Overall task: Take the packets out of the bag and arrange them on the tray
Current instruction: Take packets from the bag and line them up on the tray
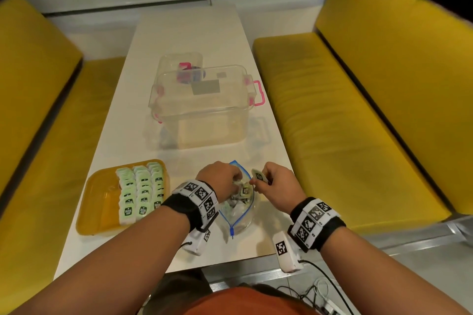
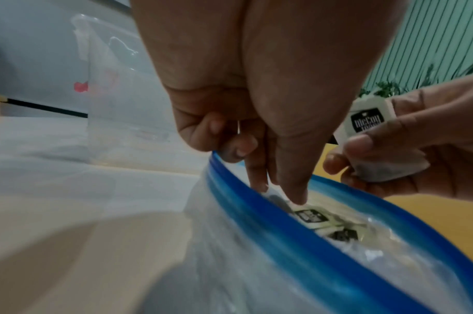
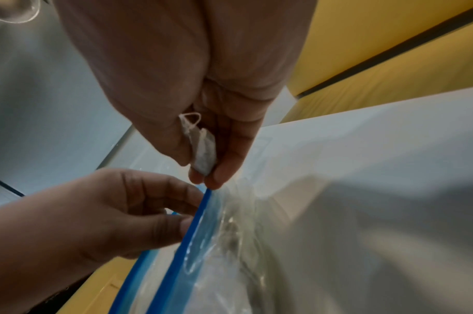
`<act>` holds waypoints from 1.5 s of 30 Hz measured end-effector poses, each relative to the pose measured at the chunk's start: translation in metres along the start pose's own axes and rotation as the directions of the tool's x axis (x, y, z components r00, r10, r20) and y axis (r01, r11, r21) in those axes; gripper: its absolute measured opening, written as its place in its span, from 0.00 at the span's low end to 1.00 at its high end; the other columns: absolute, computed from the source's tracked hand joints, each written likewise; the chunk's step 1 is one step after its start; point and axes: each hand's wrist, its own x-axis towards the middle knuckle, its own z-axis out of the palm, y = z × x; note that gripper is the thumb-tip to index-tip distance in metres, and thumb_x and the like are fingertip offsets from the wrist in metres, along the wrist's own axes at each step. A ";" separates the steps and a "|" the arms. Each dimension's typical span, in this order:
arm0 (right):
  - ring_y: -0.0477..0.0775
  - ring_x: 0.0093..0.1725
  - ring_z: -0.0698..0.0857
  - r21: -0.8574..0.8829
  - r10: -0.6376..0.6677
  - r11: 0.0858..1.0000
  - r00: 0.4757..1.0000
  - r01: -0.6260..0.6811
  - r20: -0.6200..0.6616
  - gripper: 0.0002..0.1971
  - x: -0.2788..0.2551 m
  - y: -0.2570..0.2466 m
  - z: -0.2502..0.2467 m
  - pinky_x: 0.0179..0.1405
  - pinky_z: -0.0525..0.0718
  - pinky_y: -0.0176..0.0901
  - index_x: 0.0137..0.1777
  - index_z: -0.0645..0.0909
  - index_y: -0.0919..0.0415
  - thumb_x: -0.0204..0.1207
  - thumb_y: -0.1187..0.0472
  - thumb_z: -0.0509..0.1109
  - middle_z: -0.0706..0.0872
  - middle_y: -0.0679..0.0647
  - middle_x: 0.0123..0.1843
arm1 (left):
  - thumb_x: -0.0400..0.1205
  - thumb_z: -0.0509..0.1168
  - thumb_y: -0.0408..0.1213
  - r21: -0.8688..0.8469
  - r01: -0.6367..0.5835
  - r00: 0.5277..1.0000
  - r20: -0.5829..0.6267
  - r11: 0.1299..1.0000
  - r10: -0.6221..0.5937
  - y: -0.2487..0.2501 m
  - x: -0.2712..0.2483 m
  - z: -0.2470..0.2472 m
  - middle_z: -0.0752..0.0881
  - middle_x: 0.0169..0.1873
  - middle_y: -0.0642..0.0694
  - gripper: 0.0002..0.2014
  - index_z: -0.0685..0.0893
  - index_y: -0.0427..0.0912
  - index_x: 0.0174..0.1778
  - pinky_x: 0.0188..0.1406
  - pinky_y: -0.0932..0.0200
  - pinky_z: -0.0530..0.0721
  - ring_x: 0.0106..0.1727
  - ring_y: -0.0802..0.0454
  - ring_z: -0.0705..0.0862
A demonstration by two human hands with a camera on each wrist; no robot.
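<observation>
A clear zip bag (image 1: 238,220) with a blue rim (image 2: 283,244) lies open on the white table between my hands, with several tea packets (image 2: 310,215) inside. My left hand (image 1: 236,184) dips into the bag's mouth. Its thumb and forefinger (image 2: 279,195) close on the edge of a packet there. My right hand (image 1: 256,181) hovers just right of the bag and pinches a white packet (image 1: 259,176) with a black label (image 2: 368,121), held above the rim (image 3: 192,233). Left of the bag, the yellow tray (image 1: 99,202) holds three rows of packets (image 1: 143,186).
A clear storage box with pink latches (image 1: 204,107) stands behind the bag, and a smaller clear container (image 1: 181,64) sits beyond it. Yellow benches (image 1: 358,110) flank the narrow table on both sides. The table's near edge (image 1: 230,263) runs under my wrists.
</observation>
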 end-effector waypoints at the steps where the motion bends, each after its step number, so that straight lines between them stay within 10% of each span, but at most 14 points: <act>1: 0.54 0.35 0.88 0.016 0.009 1.000 1.000 -0.009 0.002 0.15 0.000 0.000 0.000 0.35 0.86 0.54 0.34 0.72 0.55 0.74 0.56 0.76 0.86 0.52 0.31 | 0.79 0.68 0.47 0.023 0.005 1.000 0.008 1.000 -0.005 0.000 0.001 0.002 0.86 0.57 0.51 0.15 0.84 0.53 0.61 0.53 0.54 0.83 0.55 0.48 0.84; 13: 0.51 0.36 0.80 0.092 0.000 0.996 0.994 -0.010 0.113 0.20 0.010 -0.012 0.002 0.42 0.83 0.52 0.45 0.80 0.47 0.78 0.74 0.54 0.85 0.51 0.36 | 0.83 0.59 0.50 0.188 0.053 0.998 0.028 0.981 -0.060 0.003 0.009 0.014 0.86 0.47 0.44 0.13 0.83 0.48 0.54 0.42 0.53 0.81 0.47 0.43 0.84; 19: 0.36 0.29 0.78 0.019 0.038 0.999 0.981 -0.042 0.191 0.17 0.014 -0.017 0.007 0.32 0.72 0.29 0.50 0.83 0.57 0.81 0.72 0.54 0.90 0.53 0.42 | 0.81 0.61 0.47 0.168 0.066 0.993 0.084 0.984 -0.081 0.005 0.010 0.009 0.86 0.45 0.46 0.10 0.86 0.49 0.50 0.39 0.56 0.79 0.46 0.44 0.85; 24: 0.50 0.47 0.83 -0.117 0.036 0.993 0.975 -0.010 0.220 0.17 0.017 -0.018 0.006 0.42 0.74 0.34 0.53 0.84 0.58 0.80 0.70 0.55 0.91 0.53 0.49 | 0.81 0.60 0.41 0.167 0.061 0.994 0.081 0.984 -0.076 0.003 0.009 0.006 0.87 0.45 0.45 0.12 0.87 0.48 0.52 0.40 0.54 0.82 0.44 0.43 0.85; 35: 0.51 0.42 0.80 -0.169 -0.009 0.985 0.986 0.038 0.169 0.10 0.020 -0.025 0.007 0.40 0.72 0.40 0.54 0.82 0.56 0.85 0.63 0.58 0.83 0.49 0.43 | 0.84 0.55 0.41 0.004 -0.061 0.992 -0.106 0.998 0.061 -0.010 -0.007 -0.023 0.88 0.51 0.47 0.15 0.86 0.52 0.58 0.49 0.50 0.83 0.51 0.44 0.85; 41: 0.38 0.25 0.73 0.131 -0.177 0.978 0.977 0.161 0.122 0.11 0.010 -0.058 0.002 0.30 0.71 0.26 0.56 0.84 0.56 0.74 0.62 0.71 0.74 0.40 0.23 | 0.82 0.59 0.45 -0.141 -0.115 0.973 -0.214 0.983 0.084 -0.022 -0.027 -0.043 0.89 0.49 0.51 0.11 0.84 0.57 0.55 0.51 0.49 0.83 0.51 0.48 0.85; 45: 0.38 0.31 0.78 0.220 -0.228 0.955 0.965 0.197 0.129 0.06 0.011 -0.070 0.006 0.35 0.78 0.34 0.48 0.86 0.55 0.73 0.59 0.75 0.84 0.45 0.31 | 0.81 0.61 0.48 -0.188 -0.115 0.963 -0.260 0.975 0.063 -0.026 -0.038 -0.053 0.89 0.46 0.52 0.08 0.84 0.58 0.52 0.48 0.50 0.84 0.48 0.50 0.86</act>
